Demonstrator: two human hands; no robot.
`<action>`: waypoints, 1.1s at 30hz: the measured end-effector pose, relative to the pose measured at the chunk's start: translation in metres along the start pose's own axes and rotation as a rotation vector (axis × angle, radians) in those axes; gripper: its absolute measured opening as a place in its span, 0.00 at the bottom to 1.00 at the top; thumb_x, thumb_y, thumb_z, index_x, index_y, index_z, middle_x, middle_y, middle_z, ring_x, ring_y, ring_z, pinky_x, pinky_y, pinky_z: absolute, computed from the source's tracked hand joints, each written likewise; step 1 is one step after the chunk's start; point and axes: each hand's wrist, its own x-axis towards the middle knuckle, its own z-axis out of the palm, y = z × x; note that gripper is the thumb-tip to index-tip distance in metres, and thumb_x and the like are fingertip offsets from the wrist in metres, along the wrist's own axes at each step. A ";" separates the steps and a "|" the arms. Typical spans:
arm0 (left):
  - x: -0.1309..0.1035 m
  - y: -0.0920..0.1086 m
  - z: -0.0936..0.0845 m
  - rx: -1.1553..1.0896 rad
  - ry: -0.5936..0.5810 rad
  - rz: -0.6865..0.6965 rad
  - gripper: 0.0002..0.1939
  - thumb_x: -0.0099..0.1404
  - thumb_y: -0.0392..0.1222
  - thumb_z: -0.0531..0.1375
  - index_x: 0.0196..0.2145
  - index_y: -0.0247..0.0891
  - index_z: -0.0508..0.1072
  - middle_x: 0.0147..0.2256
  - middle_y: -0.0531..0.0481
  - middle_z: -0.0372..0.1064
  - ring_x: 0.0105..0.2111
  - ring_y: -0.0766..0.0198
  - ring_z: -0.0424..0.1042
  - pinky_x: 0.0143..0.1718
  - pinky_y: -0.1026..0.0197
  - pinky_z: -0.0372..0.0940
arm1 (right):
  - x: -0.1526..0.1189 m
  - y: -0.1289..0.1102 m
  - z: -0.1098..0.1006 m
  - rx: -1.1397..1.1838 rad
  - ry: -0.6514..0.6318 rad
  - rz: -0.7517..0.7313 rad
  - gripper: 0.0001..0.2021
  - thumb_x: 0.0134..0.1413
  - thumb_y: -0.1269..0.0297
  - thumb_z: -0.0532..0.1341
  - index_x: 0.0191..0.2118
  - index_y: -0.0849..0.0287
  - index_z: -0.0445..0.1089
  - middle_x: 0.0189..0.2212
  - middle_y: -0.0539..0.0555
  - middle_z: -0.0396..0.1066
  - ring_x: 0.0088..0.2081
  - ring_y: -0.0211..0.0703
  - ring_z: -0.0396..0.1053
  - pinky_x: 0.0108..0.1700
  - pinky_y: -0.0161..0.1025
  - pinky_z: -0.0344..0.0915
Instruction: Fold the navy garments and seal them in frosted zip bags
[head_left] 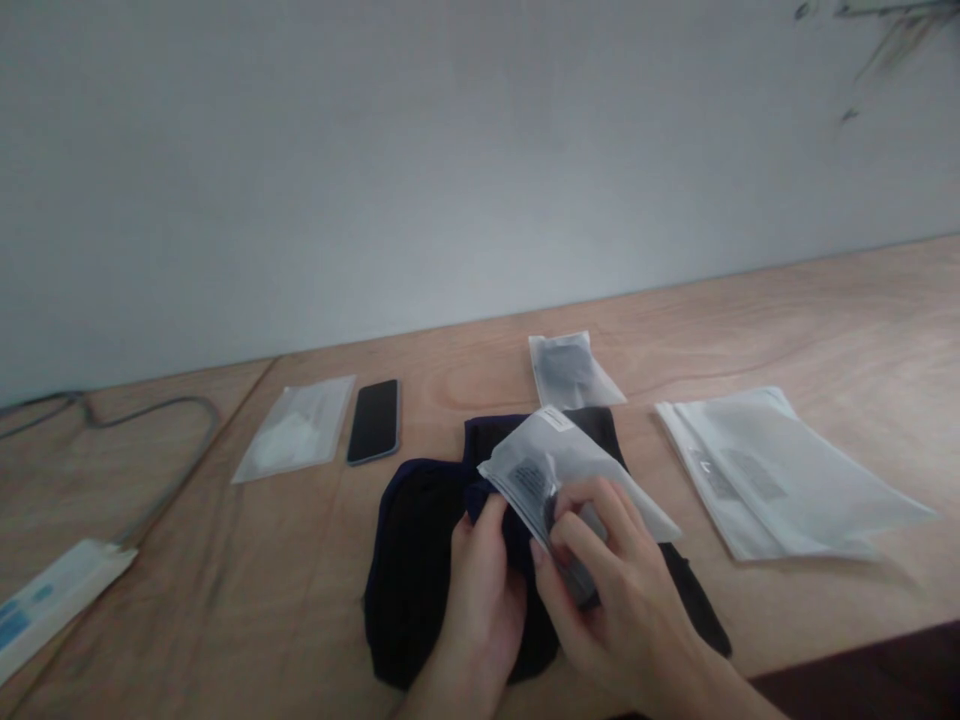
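Note:
A black cloth item with navy edging [420, 560], possibly a garment, lies spread on the table under both hands. My left hand [487, 590] is closed on a bunched navy fold of it, thumb on top. Just above it is a frosted plastic bag [577, 445] with a white label and dark print, tilted over the cloth. My right hand [611, 570] is closed on the near edge of this bag, its fingers bent around it. A dark grey piece shows between those fingers; whether it is inside the bag I cannot tell.
Behind the cloth lies a small frosted bag with something dark inside [566, 370]. Larger frosted bags [795, 480] are stacked at the right. Left of the cloth are a phone [374, 422] and a flat clear bag [296, 430]. A power strip [67, 590] with its grey cable lies far left.

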 end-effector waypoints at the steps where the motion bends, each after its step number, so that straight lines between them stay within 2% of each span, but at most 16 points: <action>1: 0.000 0.001 0.000 0.007 -0.018 -0.007 0.11 0.54 0.41 0.72 0.34 0.34 0.80 0.34 0.44 0.82 0.38 0.52 0.82 0.41 0.56 0.75 | 0.001 -0.001 0.000 0.009 0.005 0.004 0.08 0.64 0.76 0.59 0.37 0.57 0.61 0.41 0.55 0.62 0.42 0.47 0.64 0.43 0.48 0.67; 6: -0.004 0.011 -0.002 0.071 -0.132 -0.018 0.18 0.45 0.37 0.77 0.36 0.35 0.82 0.35 0.45 0.82 0.39 0.51 0.82 0.44 0.55 0.74 | 0.002 0.006 0.000 0.029 -0.014 0.030 0.09 0.63 0.77 0.59 0.37 0.56 0.61 0.42 0.55 0.62 0.43 0.48 0.64 0.44 0.48 0.68; 9: -0.002 0.013 -0.001 0.136 -0.186 -0.007 0.19 0.44 0.39 0.78 0.36 0.35 0.83 0.35 0.44 0.82 0.39 0.51 0.82 0.44 0.55 0.74 | 0.001 0.009 0.003 0.004 -0.024 0.023 0.09 0.62 0.78 0.59 0.36 0.56 0.61 0.42 0.55 0.61 0.43 0.48 0.64 0.44 0.49 0.67; 15: 0.011 0.006 -0.001 0.142 -0.096 0.054 0.13 0.48 0.42 0.75 0.30 0.34 0.81 0.27 0.49 0.79 0.28 0.60 0.78 0.32 0.61 0.70 | -0.008 0.001 0.006 0.001 -0.083 -0.024 0.08 0.60 0.78 0.60 0.36 0.57 0.64 0.44 0.57 0.61 0.44 0.50 0.64 0.42 0.48 0.67; 19: 0.014 0.012 -0.005 0.168 -0.136 0.026 0.15 0.51 0.42 0.75 0.35 0.33 0.83 0.31 0.45 0.81 0.33 0.55 0.81 0.35 0.59 0.72 | -0.008 0.006 -0.006 0.007 -0.089 -0.016 0.06 0.64 0.70 0.63 0.37 0.56 0.65 0.45 0.58 0.62 0.45 0.51 0.66 0.44 0.50 0.70; 23: 0.012 0.028 -0.019 0.213 -0.256 -0.078 0.16 0.54 0.42 0.75 0.40 0.33 0.84 0.39 0.39 0.83 0.41 0.49 0.82 0.43 0.56 0.74 | -0.001 0.038 -0.025 -0.054 -0.037 0.082 0.07 0.69 0.63 0.61 0.38 0.55 0.65 0.47 0.59 0.65 0.49 0.53 0.69 0.51 0.56 0.70; 25: 0.012 0.033 -0.026 0.254 -0.315 -0.109 0.16 0.57 0.42 0.74 0.43 0.34 0.84 0.44 0.38 0.83 0.44 0.48 0.82 0.46 0.55 0.74 | 0.002 0.057 -0.030 -0.105 -0.056 0.129 0.05 0.71 0.60 0.59 0.44 0.55 0.68 0.54 0.62 0.67 0.57 0.57 0.68 0.58 0.62 0.68; 26: 0.012 0.033 -0.028 0.280 -0.333 -0.113 0.17 0.58 0.43 0.74 0.45 0.35 0.84 0.46 0.39 0.83 0.46 0.48 0.82 0.47 0.55 0.74 | 0.003 0.065 -0.030 -0.118 -0.089 0.147 0.09 0.72 0.59 0.57 0.51 0.55 0.68 0.59 0.63 0.66 0.62 0.58 0.66 0.62 0.64 0.66; 29: 0.013 0.029 -0.027 0.347 -0.335 -0.076 0.20 0.63 0.45 0.72 0.51 0.38 0.81 0.50 0.39 0.82 0.48 0.48 0.81 0.48 0.53 0.74 | 0.003 0.079 -0.026 -0.096 -0.233 0.165 0.23 0.75 0.57 0.53 0.71 0.52 0.57 0.72 0.62 0.56 0.73 0.56 0.54 0.71 0.64 0.59; 31: 0.014 0.022 -0.022 0.380 -0.321 -0.013 0.22 0.63 0.47 0.72 0.53 0.40 0.79 0.52 0.39 0.81 0.50 0.48 0.81 0.51 0.51 0.74 | 0.000 0.079 -0.021 -0.062 -0.295 0.149 0.26 0.77 0.58 0.50 0.75 0.50 0.51 0.75 0.59 0.52 0.75 0.52 0.50 0.73 0.62 0.56; 33: 0.016 0.016 -0.013 0.414 -0.313 0.075 0.21 0.61 0.46 0.74 0.51 0.41 0.80 0.51 0.40 0.81 0.51 0.47 0.80 0.53 0.51 0.72 | -0.003 0.075 -0.016 -0.051 -0.312 0.130 0.26 0.77 0.59 0.48 0.76 0.48 0.50 0.76 0.57 0.50 0.76 0.51 0.48 0.74 0.62 0.54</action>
